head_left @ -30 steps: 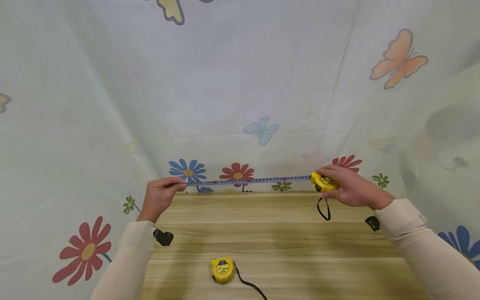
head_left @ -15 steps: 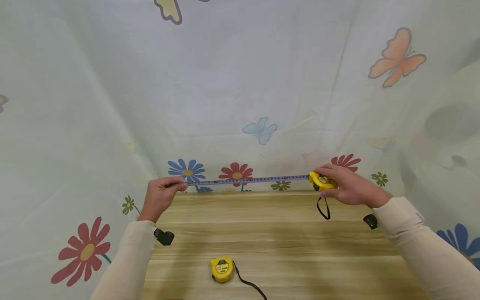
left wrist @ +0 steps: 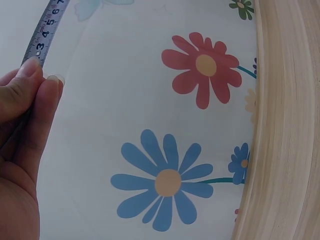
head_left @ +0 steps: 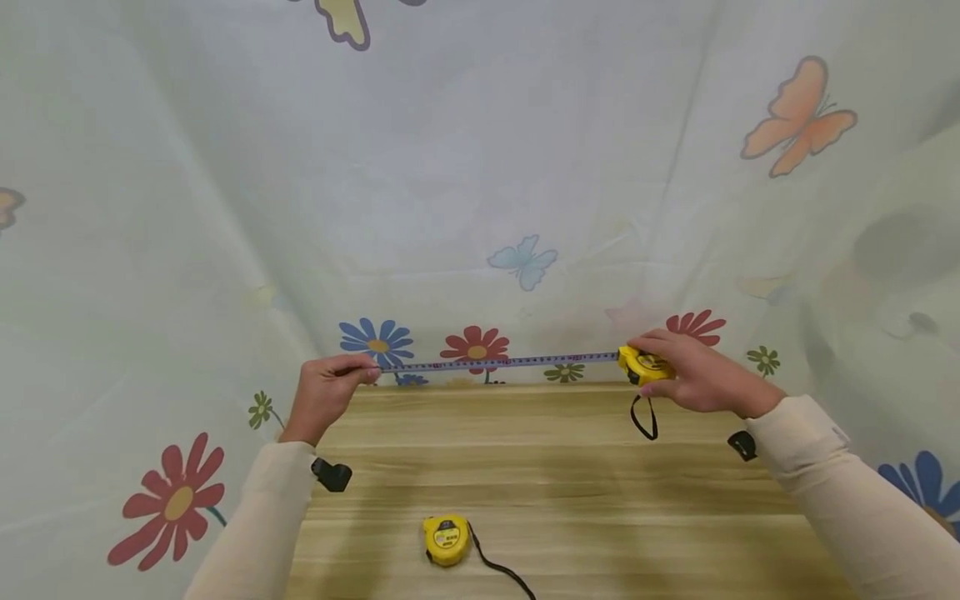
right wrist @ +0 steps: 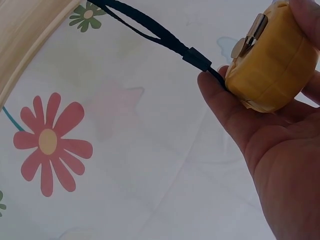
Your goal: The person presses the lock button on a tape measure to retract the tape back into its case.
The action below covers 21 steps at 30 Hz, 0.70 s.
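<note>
My right hand (head_left: 701, 375) grips the yellow case of a tape measure (head_left: 643, 365), its black strap hanging below. A blade (head_left: 510, 362) with printed numbers runs out from the case, nearly level and straight, across to the left. There my left hand (head_left: 326, 396) pinches the blade's end between thumb and fingers. Up close in the left wrist view, the pinched blade (left wrist: 45, 35) shows its scale and figures. In the right wrist view the rounded yellow case (right wrist: 272, 65) sits between thumb and fingers, with the looped strap (right wrist: 155, 30) trailing off to the upper left.
A second yellow tape measure (head_left: 446, 540), with a black strap (head_left: 504, 570), lies on the wood-grain table (head_left: 570, 483) nearer me. Behind and on both sides hangs a pale cloth (head_left: 465, 167) printed with flowers and butterflies. Small black devices (head_left: 332, 475) sit at both wrists.
The left hand has shifted very slightly to the right, and the strap under the held case has swung a little left. Both hands keep their hold, and the second tape measure stays put.
</note>
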Available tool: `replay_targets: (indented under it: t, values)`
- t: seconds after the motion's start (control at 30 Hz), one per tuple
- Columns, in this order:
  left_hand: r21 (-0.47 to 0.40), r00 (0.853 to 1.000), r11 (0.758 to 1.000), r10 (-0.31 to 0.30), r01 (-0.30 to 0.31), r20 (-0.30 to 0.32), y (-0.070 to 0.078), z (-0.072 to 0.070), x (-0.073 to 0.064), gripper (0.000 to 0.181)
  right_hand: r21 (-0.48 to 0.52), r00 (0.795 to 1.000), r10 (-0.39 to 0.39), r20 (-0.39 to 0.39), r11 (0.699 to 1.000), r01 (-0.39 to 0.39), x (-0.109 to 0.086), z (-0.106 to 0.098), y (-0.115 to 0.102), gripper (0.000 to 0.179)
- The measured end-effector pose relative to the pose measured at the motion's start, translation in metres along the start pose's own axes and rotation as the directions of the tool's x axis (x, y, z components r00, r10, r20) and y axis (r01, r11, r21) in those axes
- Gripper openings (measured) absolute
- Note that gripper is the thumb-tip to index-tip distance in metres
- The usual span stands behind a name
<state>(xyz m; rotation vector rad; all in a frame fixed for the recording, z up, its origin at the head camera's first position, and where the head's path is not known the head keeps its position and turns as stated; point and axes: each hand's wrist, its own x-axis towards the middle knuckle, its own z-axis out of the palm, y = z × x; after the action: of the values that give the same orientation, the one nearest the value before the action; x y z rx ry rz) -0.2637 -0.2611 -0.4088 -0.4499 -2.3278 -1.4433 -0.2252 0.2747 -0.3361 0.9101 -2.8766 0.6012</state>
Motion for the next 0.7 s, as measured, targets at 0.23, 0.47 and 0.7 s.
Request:
replay_targets:
  t: [0.23,0.47,0.7]
  values:
    - [0.018,1.000,1.000,0.003,-0.003,-0.006,-0.0003,-0.0001,0.0011,0.016,0.004,1.000,-0.001,0.004,1.000,0.001,0.0018,-0.0001,0.0000,0.058]
    - [0.008,1.000,1.000,0.002,-0.002,0.003,0.0001,0.0012,0.0015,0.013,-0.003,1.000,0.001,0.002,1.000,-0.001,0.0018,0.0002,-0.0003,0.059]
    - [0.015,1.000,1.000,0.012,-0.012,0.000,0.0002,0.0012,0.0024,0.013,0.006,1.000,-0.007,0.000,1.000,0.007,0.0040,-0.0001,-0.0014,0.059]
